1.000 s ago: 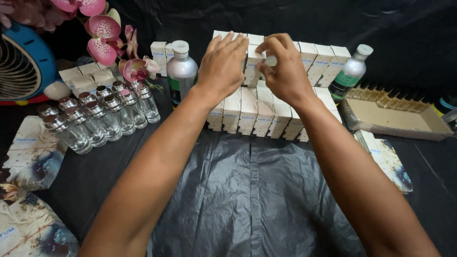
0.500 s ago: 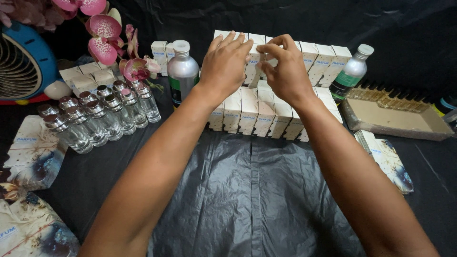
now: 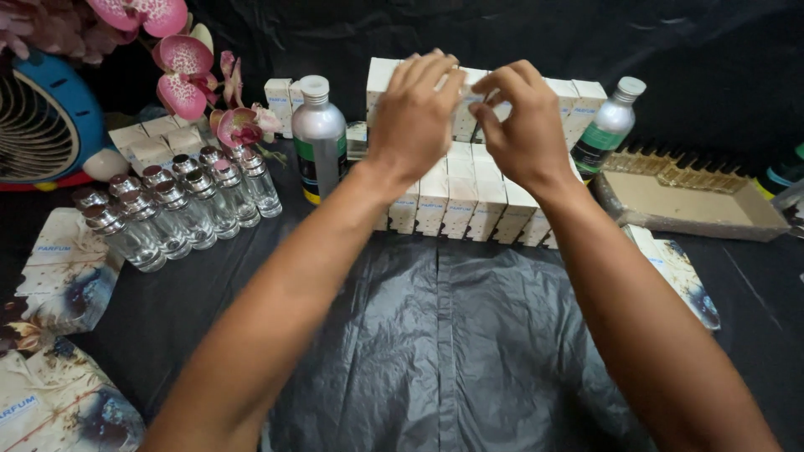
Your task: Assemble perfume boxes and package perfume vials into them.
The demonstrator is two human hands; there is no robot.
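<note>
Small white boxes [image 3: 448, 201] stand in tight rows at the middle of the black-covered table, with a taller back row [image 3: 578, 96]. Both my arms reach over them. My left hand [image 3: 414, 113] lies over the top of the back row, fingers curled on one white box [image 3: 466, 113]. My right hand [image 3: 523, 125] pinches the same box from the right with thumb and fingertips. Most of that box is hidden by my fingers.
A silver bottle with a white cap [image 3: 318, 138] stands left of the boxes, beside several small clear glass bottles [image 3: 180, 209]. A clear bottle with a green label [image 3: 607, 125] and a cardboard tray [image 3: 687, 197] are on the right. Pink orchids [image 3: 180, 63], a blue fan [image 3: 38, 125] and flat printed cartons [image 3: 63, 268] lie at the left.
Both hands stay at the back row of boxes. My fingers have shifted slightly on the box between them; nothing else has moved.
</note>
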